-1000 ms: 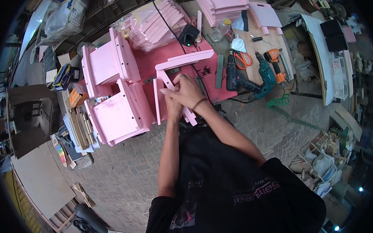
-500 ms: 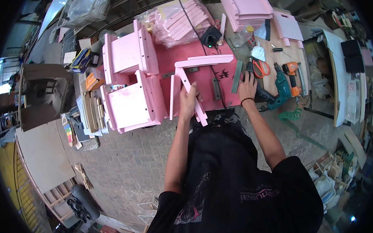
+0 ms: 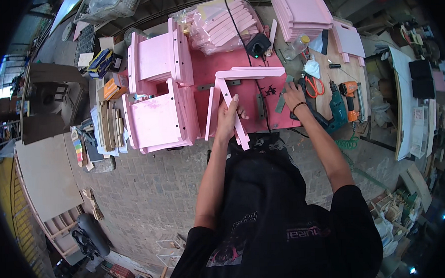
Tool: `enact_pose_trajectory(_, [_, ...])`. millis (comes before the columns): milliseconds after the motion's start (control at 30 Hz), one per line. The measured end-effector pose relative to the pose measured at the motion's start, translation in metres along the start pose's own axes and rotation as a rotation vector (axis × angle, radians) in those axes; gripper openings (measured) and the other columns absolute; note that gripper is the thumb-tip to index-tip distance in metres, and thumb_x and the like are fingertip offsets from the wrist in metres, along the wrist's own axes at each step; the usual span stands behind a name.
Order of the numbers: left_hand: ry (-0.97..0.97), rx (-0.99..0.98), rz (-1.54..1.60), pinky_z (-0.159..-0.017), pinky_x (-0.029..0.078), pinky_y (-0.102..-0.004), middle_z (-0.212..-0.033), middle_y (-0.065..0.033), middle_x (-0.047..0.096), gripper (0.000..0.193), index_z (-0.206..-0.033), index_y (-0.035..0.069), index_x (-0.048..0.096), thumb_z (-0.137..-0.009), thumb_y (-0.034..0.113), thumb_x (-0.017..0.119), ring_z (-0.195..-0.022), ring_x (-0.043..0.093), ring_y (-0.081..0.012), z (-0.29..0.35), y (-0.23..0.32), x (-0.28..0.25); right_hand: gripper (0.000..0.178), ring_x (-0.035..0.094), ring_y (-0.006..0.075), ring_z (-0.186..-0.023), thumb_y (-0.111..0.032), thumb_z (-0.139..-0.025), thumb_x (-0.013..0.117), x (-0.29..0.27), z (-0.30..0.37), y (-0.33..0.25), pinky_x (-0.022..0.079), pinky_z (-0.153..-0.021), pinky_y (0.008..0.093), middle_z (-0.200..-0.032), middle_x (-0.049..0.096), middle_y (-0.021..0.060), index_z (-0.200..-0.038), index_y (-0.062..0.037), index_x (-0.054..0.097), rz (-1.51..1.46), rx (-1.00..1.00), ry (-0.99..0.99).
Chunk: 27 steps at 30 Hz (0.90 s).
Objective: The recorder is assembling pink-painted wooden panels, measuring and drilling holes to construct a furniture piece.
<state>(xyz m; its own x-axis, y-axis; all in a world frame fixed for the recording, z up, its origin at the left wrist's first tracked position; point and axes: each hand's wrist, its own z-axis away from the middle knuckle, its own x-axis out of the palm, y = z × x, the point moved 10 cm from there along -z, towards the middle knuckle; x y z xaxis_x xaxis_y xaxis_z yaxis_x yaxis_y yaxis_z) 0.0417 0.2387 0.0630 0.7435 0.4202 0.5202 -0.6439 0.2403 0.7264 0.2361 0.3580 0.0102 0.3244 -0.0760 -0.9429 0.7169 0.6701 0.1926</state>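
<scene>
My left hand (image 3: 227,118) is wrapped round one leg of an angled pink wooden frame (image 3: 225,91), made of several joined bars with dark holes. The frame is raised above the red work surface (image 3: 204,65), its long top bar reaching right. My right hand (image 3: 294,95) is down at the right side of the red surface, fingers curled over a flat green strip (image 3: 280,104). What its fingertips grip is hidden. Small dark screws (image 3: 270,90) lie between the frame and the strip. Right of this hand are red-handled scissors (image 3: 314,86) and a teal power drill (image 3: 337,109).
Stacked pink panel assemblies (image 3: 154,117) stand on the left. A plastic bag of pink bars (image 3: 222,27) and a black charger (image 3: 258,45) sit at the back. More pink panels (image 3: 304,11) are piled at the back right. An orange tool (image 3: 350,98) lies beside the drill. A black cable (image 3: 239,34) crosses the surface.
The view has shifted slightly. My right hand has moved a little left and away from me, now covering part of the green strip. My left hand still holds the frame.
</scene>
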Motion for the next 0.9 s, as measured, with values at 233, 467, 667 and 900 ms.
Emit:
enact_pose_trajectory(233, [-0.002, 0.036, 0.067, -0.056, 0.053, -0.0319, -0.064, -0.0007, 0.044, 0.029, -0.087, 0.008, 0.045, -0.094, 0.032, 0.059, -0.056, 0.051, -0.0126, 0.001, -0.001, -0.008, 0.012, 0.065, 0.0259, -0.074, -0.005, -0.078, 0.066, -0.093, 0.018, -0.020, 0.052, -0.069, 0.0340, -0.085, 0.065, 0.0102, -0.086, 0.0020, 0.061, -0.833, -0.187, -0.137])
enact_pose_trajectory(467, [-0.042, 0.053, 0.051, -0.056, 0.054, -0.0317, -0.065, -0.0016, 0.046, 0.027, -0.087, 0.008, 0.045, -0.096, 0.030, 0.056, -0.055, 0.052, -0.0127, -0.003, -0.004, -0.001, 0.014, 0.062, 0.0356, -0.073, -0.010, -0.083, 0.064, -0.213, -0.005, -0.086, 0.049, -0.066, 0.0417, -0.080, 0.062, 0.0184, -0.085, 0.0014, 0.057, -1.055, -0.198, 0.173])
enact_pose_trajectory(667, [-0.059, 0.089, 0.067, -0.057, 0.054, -0.0298, -0.067, -0.0004, 0.048, 0.018, -0.090, 0.006, 0.048, -0.097, 0.023, 0.051, -0.056, 0.052, -0.0112, -0.004, -0.003, 0.001, 0.012, 0.061, 0.0404, -0.081, -0.006, -0.081, 0.060, -0.223, -0.019, -0.123, 0.049, -0.068, 0.0472, -0.085, 0.062, 0.0211, -0.089, 0.0018, 0.055, -0.751, -0.354, 0.262])
enact_pose_trajectory(900, [-0.078, 0.142, 0.120, -0.052, 0.053, -0.0293, -0.066, -0.0018, 0.048, 0.014, -0.093, 0.004, 0.048, -0.096, 0.017, 0.050, -0.050, 0.051, -0.0123, -0.006, -0.003, 0.001, 0.016, 0.061, 0.0370, -0.089, -0.003, -0.075, 0.057, -0.241, -0.017, -0.152, 0.050, -0.074, 0.0452, -0.091, 0.059, 0.0199, -0.090, 0.0038, 0.056, -0.424, -0.400, 0.316])
